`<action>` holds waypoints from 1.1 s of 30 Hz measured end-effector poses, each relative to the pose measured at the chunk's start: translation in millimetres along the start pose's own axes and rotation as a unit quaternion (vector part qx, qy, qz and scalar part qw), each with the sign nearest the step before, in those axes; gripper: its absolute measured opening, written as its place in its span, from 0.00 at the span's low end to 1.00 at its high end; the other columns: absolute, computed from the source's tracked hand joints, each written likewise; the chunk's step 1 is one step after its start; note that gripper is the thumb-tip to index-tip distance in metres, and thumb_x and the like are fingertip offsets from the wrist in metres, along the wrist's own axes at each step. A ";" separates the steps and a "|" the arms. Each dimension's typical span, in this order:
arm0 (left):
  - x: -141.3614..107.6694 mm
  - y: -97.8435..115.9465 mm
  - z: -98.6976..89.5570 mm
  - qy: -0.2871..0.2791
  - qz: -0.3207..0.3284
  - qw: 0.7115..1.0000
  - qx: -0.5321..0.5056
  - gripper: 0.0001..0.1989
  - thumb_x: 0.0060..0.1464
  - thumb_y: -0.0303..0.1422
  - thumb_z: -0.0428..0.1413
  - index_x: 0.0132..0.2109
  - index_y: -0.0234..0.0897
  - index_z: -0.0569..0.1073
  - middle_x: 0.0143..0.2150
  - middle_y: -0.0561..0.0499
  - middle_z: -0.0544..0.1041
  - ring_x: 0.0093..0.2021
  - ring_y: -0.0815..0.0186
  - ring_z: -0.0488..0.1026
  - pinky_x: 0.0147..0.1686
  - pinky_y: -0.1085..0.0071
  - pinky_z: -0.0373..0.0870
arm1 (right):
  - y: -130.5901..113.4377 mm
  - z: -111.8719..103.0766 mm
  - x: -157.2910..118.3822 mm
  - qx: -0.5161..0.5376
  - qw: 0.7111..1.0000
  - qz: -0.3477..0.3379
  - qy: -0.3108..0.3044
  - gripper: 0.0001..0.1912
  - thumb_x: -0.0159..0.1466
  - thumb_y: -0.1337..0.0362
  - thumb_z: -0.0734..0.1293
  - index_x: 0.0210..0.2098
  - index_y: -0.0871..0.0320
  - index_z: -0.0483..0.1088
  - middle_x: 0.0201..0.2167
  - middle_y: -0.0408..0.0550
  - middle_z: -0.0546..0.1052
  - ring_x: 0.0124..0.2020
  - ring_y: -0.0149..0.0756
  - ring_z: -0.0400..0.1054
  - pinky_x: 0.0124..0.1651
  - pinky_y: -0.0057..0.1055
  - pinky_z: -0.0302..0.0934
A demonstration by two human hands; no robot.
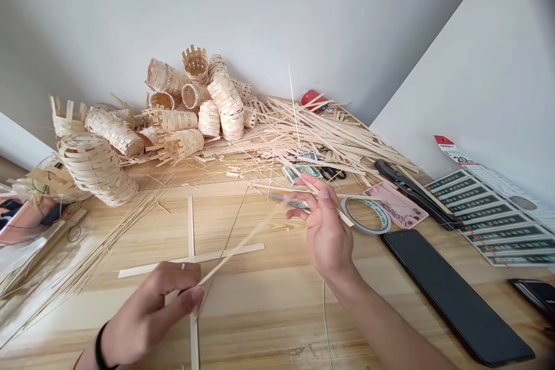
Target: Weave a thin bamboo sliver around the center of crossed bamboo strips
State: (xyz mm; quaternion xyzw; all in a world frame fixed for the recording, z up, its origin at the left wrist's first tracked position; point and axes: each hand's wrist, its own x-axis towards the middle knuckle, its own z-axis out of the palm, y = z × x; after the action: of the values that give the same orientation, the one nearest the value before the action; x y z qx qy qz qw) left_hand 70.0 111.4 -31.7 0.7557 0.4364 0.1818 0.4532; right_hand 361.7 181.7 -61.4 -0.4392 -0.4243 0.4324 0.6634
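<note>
In the lower left my left hand point(151, 312) pinches a thin wooden strip point(234, 251) between thumb and fingers. The strip slants up toward my right hand and blurs at its far part. My right hand point(327, 219) is raised, its lower fingers spread. Another short strip point(346, 218) runs through it, apparently caught between thumb and index finger. Under the left hand, a flat upright strip point(191, 225) and a crosswise strip point(247, 250) form a cross on the wooden table point(260, 324).
Woven baskets point(225, 101) are piled at the back left, beside a heap of loose strips point(342, 133). To the right are a tape roll point(366, 228), a black-handled cutter point(411, 193), a pink case point(401, 205), a black phone point(455, 295) and blade packaging point(481, 214).
</note>
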 end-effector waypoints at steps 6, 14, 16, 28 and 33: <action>-3.4 -15.2 -3.5 0.054 -0.057 0.980 -0.182 0.25 0.72 0.47 0.46 0.31 0.38 0.72 0.29 0.53 0.67 0.33 0.65 0.64 0.36 0.68 0.60 | -1.9 3.2 -7.3 -0.187 0.976 -0.084 -0.072 0.16 0.74 0.60 0.58 0.60 0.47 0.66 0.60 0.53 0.67 0.55 0.46 0.69 0.43 0.40 0.73; 3.8 -3.1 5.5 0.031 -0.092 0.969 -0.225 0.25 0.70 0.50 0.47 0.34 0.37 0.73 0.30 0.52 0.69 0.33 0.65 0.65 0.37 0.68 0.61 | 7.5 6.8 -14.2 -0.336 0.892 -0.169 -0.252 0.24 0.69 0.77 0.54 0.57 0.53 0.70 0.57 0.55 0.72 0.60 0.46 0.66 0.62 0.49 0.63; 3.4 -1.0 7.4 0.026 -0.093 0.975 -0.200 0.24 0.71 0.49 0.46 0.35 0.37 0.73 0.30 0.52 0.69 0.33 0.65 0.66 0.37 0.69 0.62 | -0.2 10.5 -17.9 -0.299 0.908 -0.122 -0.268 0.14 0.73 0.69 0.57 0.51 0.54 0.72 0.48 0.54 0.76 0.51 0.45 0.71 0.55 0.45 0.66; 6.7 13.2 20.3 -0.061 -0.018 0.998 -0.001 0.24 0.72 0.46 0.43 0.34 0.38 0.73 0.29 0.52 0.71 0.31 0.66 0.68 0.34 0.71 0.63 | -7.8 30.8 -57.2 -0.040 0.915 0.158 -0.370 0.19 0.74 0.50 0.63 0.39 0.58 0.75 0.37 0.48 0.77 0.35 0.34 0.70 0.40 0.32 0.65; 4.9 10.4 14.5 -0.054 -0.004 0.999 0.004 0.19 0.71 0.43 0.47 0.36 0.39 0.74 0.31 0.51 0.74 0.33 0.65 0.70 0.35 0.71 0.64 | -9.3 26.2 -51.6 -0.036 0.941 0.141 -0.306 0.19 0.75 0.48 0.61 0.37 0.56 0.70 0.33 0.45 0.73 0.33 0.34 0.67 0.38 0.32 0.62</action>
State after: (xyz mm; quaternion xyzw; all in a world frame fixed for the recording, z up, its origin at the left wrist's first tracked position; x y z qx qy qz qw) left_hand 87.5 105.6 -31.1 0.7643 0.4150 0.1369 0.4742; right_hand 325.1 136.3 -55.4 -0.3649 -0.5560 0.6194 0.4172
